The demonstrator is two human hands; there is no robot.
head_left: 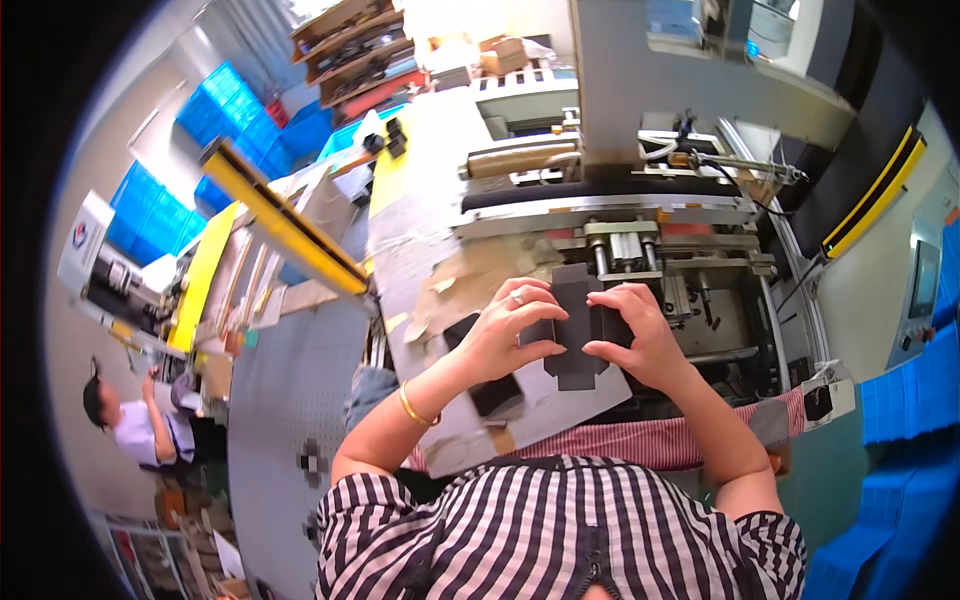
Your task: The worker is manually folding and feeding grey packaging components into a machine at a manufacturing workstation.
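Between my hands is a black piece that looks like a folded card box (576, 335), long and upright in view, with flaps at its far and near ends. My left hand (518, 325), with a ring on a finger, curls its fingers and thumb against the left side. From the right, my right hand (638, 332) grips the other side, thumb near and fingers far. Another dark flat piece (497, 398) lies on the pale work board (540, 415) beneath my left wrist, partly hidden by the forearm.
A machine with rollers (610, 210) and a metal clamp block (622, 245) stands just beyond. Yellow-and-black posts (285, 215) (875, 195) rise at both sides. Brown paper (480, 280) covers part of the table. A striped cloth (640, 435) lies along the near edge. Another person (150, 425) works far left.
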